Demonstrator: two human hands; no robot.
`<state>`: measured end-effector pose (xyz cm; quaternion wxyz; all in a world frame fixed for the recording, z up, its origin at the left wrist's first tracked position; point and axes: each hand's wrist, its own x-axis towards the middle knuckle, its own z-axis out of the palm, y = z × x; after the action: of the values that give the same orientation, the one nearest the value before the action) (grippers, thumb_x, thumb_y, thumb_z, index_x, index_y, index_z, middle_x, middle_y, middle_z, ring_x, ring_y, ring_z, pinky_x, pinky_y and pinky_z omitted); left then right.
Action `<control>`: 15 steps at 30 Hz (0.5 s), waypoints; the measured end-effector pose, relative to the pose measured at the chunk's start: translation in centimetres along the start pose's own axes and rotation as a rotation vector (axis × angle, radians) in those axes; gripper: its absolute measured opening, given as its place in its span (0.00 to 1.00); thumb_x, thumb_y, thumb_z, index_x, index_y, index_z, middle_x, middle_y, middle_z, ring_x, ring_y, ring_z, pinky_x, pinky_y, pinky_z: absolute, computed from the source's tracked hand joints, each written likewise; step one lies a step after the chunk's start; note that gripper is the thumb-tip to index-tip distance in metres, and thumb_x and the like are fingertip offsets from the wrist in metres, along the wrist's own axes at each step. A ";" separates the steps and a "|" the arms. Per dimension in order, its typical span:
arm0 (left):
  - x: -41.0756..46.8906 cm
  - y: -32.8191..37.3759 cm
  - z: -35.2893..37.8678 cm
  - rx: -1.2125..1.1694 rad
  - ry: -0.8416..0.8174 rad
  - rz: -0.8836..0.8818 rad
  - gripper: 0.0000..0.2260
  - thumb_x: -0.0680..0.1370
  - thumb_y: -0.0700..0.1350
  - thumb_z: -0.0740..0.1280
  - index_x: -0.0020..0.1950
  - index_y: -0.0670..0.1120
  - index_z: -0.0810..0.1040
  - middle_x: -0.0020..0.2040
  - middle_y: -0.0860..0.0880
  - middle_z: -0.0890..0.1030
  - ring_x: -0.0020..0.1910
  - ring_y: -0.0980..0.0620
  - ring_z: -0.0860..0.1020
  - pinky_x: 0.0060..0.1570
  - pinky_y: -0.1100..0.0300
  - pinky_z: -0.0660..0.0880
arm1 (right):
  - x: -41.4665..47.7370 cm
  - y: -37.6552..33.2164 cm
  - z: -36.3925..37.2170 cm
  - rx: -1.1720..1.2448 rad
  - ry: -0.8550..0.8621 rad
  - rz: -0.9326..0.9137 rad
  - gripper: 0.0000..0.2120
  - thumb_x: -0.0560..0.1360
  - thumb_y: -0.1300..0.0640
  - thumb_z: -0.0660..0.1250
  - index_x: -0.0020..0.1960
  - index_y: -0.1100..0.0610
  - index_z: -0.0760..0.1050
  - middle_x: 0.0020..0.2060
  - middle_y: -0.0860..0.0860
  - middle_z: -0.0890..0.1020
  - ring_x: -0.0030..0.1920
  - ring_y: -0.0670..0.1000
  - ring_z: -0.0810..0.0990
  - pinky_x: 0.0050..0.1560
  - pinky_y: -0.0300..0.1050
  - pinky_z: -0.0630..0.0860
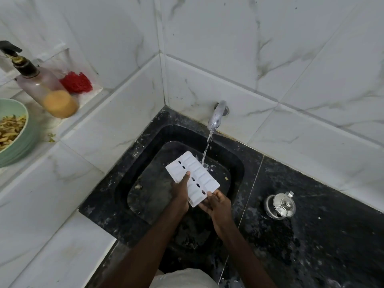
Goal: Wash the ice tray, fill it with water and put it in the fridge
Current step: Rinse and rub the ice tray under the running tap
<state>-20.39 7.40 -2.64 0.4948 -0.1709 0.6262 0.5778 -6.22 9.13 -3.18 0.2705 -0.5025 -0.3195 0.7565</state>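
Note:
A white plastic ice tray [194,169] is held over the black sink [234,163], its ribbed underside facing up. My left hand [180,191] grips its near left edge, thumb laid on top. My right hand [218,202] supports the near right corner from below. Water runs from the chrome tap [217,116] and hits the tray's far right edge, splashing there.
A steel lidded pot [280,205] stands on the black counter to the right. On the white ledge at left are a soap pump bottle [44,88], a red scrubber [76,82] and a green bowl of food [12,129]. Marble-tiled walls close the corner.

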 end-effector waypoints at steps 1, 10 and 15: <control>-0.2 0.0 -0.1 -0.046 -0.035 0.006 0.22 0.79 0.48 0.75 0.70 0.41 0.75 0.62 0.39 0.83 0.59 0.36 0.84 0.59 0.33 0.80 | 0.0 0.0 -0.2 -0.009 -0.014 0.008 0.11 0.83 0.60 0.67 0.64 0.62 0.79 0.57 0.60 0.86 0.50 0.55 0.87 0.49 0.51 0.85; 0.1 0.9 -0.6 -0.124 0.002 0.133 0.20 0.80 0.38 0.73 0.71 0.42 0.75 0.63 0.38 0.83 0.60 0.36 0.83 0.60 0.31 0.79 | 1.5 -3.3 -1.6 -0.928 0.013 -0.463 0.22 0.83 0.45 0.66 0.76 0.46 0.72 0.72 0.39 0.73 0.71 0.44 0.73 0.69 0.42 0.69; 0.0 1.6 -0.2 -0.147 -0.024 0.172 0.19 0.81 0.40 0.72 0.71 0.42 0.74 0.63 0.39 0.84 0.60 0.37 0.84 0.60 0.33 0.79 | 2.9 -4.7 -1.2 -1.171 -0.122 -0.501 0.24 0.84 0.42 0.62 0.76 0.51 0.73 0.75 0.47 0.73 0.73 0.45 0.71 0.73 0.43 0.69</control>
<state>-21.68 7.65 -1.76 0.4370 -0.1455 0.5883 0.6646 -5.65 14.53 -1.67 0.1010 -0.4333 -0.8024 0.3977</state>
